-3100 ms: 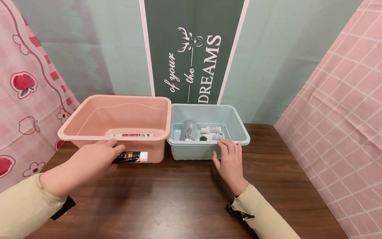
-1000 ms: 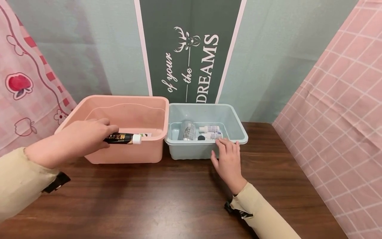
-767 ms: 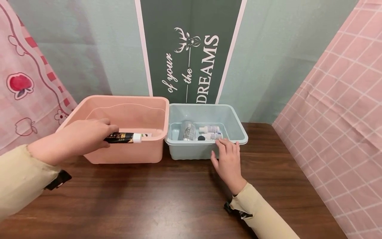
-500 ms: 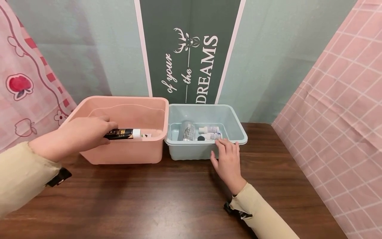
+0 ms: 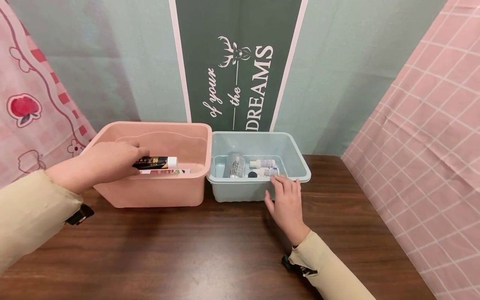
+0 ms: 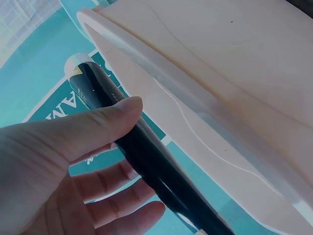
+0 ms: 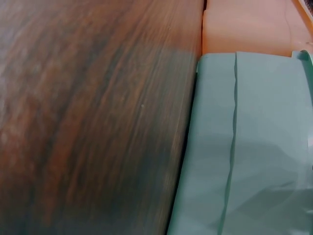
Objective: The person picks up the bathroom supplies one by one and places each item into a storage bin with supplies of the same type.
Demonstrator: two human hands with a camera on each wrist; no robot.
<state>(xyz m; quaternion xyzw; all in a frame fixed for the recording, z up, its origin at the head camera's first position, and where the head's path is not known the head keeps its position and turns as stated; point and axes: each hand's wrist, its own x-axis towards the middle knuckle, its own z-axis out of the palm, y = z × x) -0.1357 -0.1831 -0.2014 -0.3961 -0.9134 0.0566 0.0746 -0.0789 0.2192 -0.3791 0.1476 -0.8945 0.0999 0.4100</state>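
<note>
My left hand (image 5: 106, 162) pinches a black tube (image 5: 155, 163) with gold lettering and a white cap between thumb and fingers. It holds the tube level above the front part of the pink bin (image 5: 150, 193), cap pointing right. In the left wrist view the thumb lies across the dark tube (image 6: 161, 171), with the bin's rim (image 6: 161, 68) just beyond. Below it, a red and white flat package (image 5: 165, 171) lies in the pink bin. My right hand (image 5: 286, 200) rests its fingertips on the front rim of the light blue bin (image 5: 240, 192), thumb low against the outer wall.
Inside the blue bin lie a clear bottle (image 5: 236, 166) and two small white bottles (image 5: 264, 163), one black-capped. Both bins stand side by side on a dark wooden table (image 5: 210, 250), against a green backdrop (image 5: 337, 83). Pink cloths hang at both sides.
My left hand has lifted the black tube from in front of the pink bin to over its front rim, then slightly farther in, uncovering the red package. The right hand has stayed put.
</note>
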